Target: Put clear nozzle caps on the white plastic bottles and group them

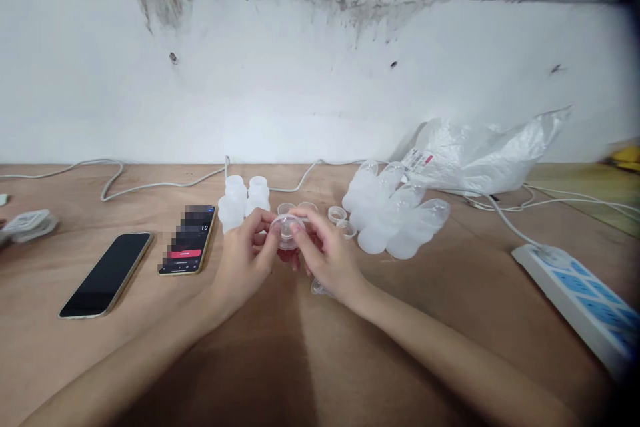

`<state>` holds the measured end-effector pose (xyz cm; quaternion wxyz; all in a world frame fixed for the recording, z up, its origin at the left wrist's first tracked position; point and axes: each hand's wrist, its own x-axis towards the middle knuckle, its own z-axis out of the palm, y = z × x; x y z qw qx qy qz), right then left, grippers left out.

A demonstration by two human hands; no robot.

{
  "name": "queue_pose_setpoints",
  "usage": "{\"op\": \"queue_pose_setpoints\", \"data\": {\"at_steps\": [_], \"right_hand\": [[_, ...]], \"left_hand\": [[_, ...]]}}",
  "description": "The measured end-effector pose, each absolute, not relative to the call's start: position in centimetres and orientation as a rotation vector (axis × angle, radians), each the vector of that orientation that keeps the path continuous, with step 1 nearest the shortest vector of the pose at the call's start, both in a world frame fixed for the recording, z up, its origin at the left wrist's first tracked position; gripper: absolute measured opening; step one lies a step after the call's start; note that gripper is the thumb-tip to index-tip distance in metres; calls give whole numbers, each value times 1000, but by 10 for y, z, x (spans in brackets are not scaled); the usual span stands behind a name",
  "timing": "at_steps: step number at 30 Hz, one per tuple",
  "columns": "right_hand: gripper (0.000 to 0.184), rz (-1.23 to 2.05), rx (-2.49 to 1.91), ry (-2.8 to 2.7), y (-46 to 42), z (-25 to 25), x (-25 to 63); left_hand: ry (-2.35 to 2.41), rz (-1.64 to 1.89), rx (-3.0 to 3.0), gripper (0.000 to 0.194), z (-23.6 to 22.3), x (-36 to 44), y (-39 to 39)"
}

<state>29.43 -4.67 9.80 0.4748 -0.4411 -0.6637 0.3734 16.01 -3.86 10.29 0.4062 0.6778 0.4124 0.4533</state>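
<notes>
Both my hands meet at the middle of the wooden table [300, 360]. My left hand [246, 259] and my right hand [327, 255] pinch a small clear plastic cap [287, 229] between their fingertips. Another small clear piece [318, 289] peeks out under my right palm. Just behind the hands stand three small white plastic bottles [243, 200] and a few loose clear caps [337, 214]. To the right lies a pile of several translucent bottles [395, 210] on their sides.
Two phones lie at the left: one dark [107, 273], one with a lit screen [189, 240]. A white cable [150, 184] runs along the wall. A crumpled plastic bag [480, 150] sits behind the bottle pile. A white and blue power strip [580, 297] lies at the right.
</notes>
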Motion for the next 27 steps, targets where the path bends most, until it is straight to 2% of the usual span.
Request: {"op": "queue_pose_setpoints", "data": {"at_steps": [27], "right_hand": [[16,1031,-1058,-1574,-45,95,294]], "left_hand": [[1025,1162,1681,17,95,161,-40]]}}
